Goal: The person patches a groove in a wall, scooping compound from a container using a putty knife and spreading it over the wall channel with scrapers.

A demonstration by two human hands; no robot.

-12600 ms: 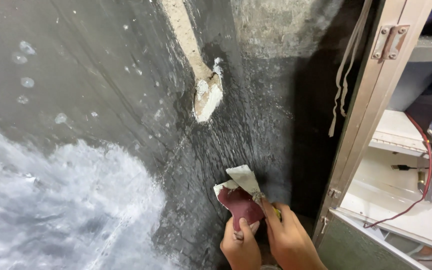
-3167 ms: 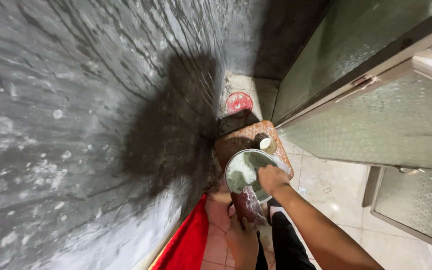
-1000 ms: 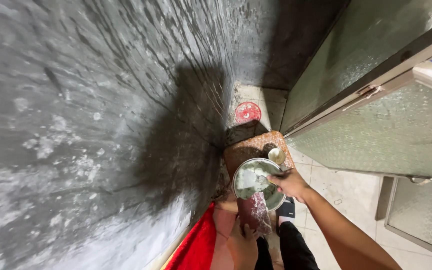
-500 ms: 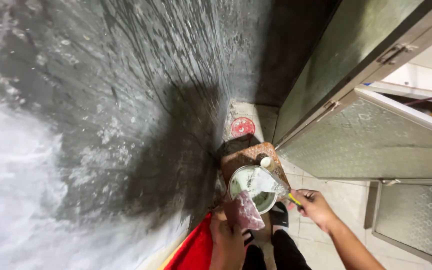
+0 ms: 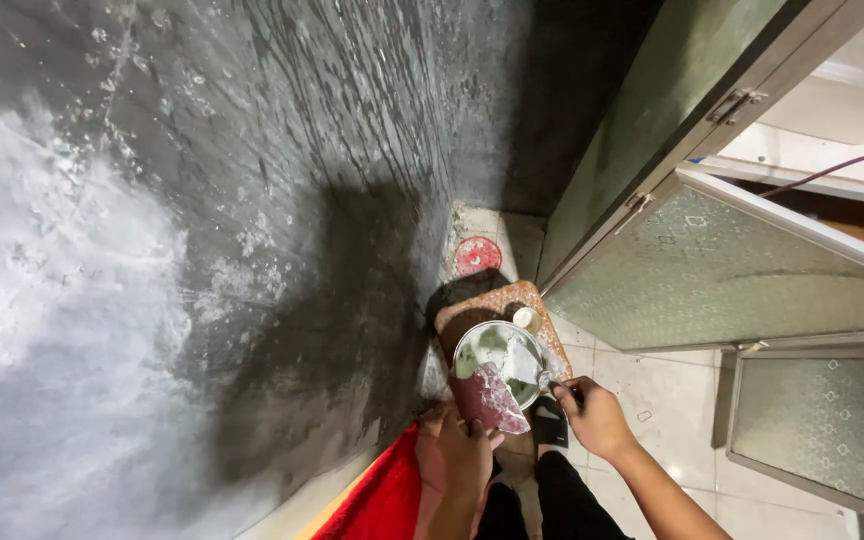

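My left hand (image 5: 464,447) grips a dark red flat scraper pad (image 5: 492,398) smeared with white putty, held just over the near rim of a metal bowl (image 5: 482,345). The bowl holds white and greenish putty and stands on a small brown wooden stool (image 5: 500,299). My right hand (image 5: 592,415) is to the right of the bowl, closed on a small thin tool (image 5: 549,381) whose tip touches the bowl's rim. A small white cap (image 5: 525,318) lies on the stool beside the bowl.
A dark grey wet plastered wall (image 5: 282,200) fills the left, with a white patch (image 5: 42,330) on it. A red round drain cover (image 5: 478,256) is on the tiled floor behind the stool. Red cloth (image 5: 382,500) lies below. Frosted glass door panels (image 5: 712,270) stand right.
Since a second ago my right hand has drawn back from the bowl to its right side. The left hand still holds the red pad by the bowl. The view has tilted up slightly.
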